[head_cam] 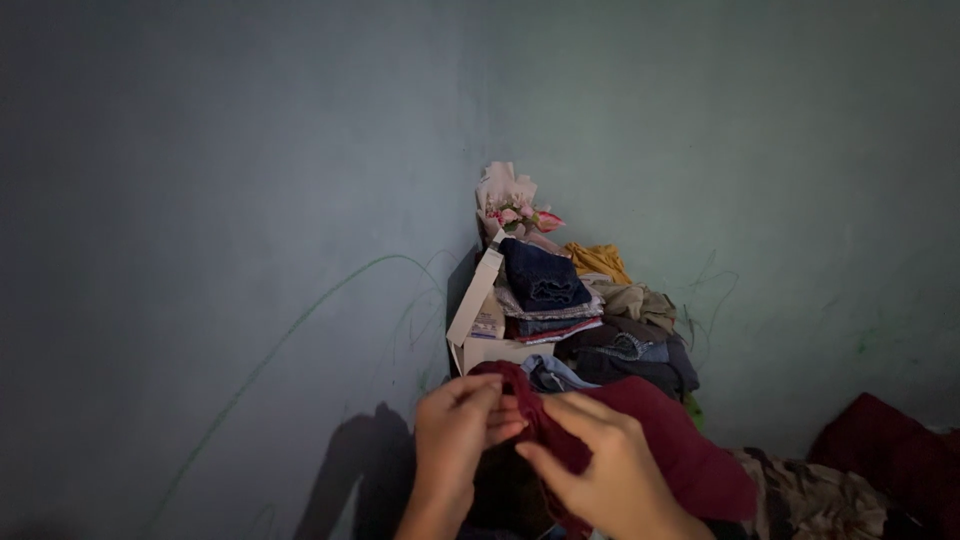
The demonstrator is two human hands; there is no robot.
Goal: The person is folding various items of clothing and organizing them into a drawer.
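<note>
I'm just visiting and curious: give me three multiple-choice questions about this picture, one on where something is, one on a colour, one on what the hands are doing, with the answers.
1. Where is the bouquet of pink flowers?
A. On top of the clothes pile in the corner
B. In the person's left hand
C. On the floor at far left

2. What colour is the garment being handled?
A. Yellow
B. Dark red
C. White

3. How do the hands stand to that garment?
A. Both pinch it
B. Only one touches it
C. Both hang clear of it

Answers:
1 A: the bouquet sits above the clothes pile where the walls meet.
2 B: the garment is dark red.
3 A: the left hand and right hand each close fingers on its edge.
</note>
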